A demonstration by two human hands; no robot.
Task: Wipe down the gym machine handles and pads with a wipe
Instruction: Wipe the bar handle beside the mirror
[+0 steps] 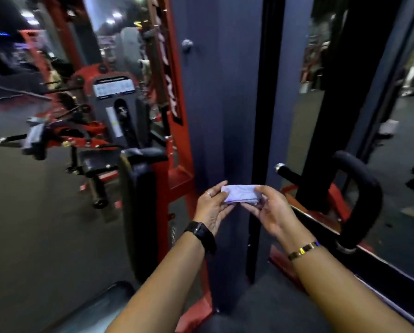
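Folded wipe (240,195), seemingly light and limp, pinched at its ends by left hand (212,207) and right hand (272,211), left of the padded handle (363,200); probably best gripped bunched.

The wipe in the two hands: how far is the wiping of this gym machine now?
Done: no surface looks wiped yet. In hand: the left hand and right hand both hold the folded white wipe in the air, touching no machine part. Left: the curved black handle at the right and the black pad at the left.
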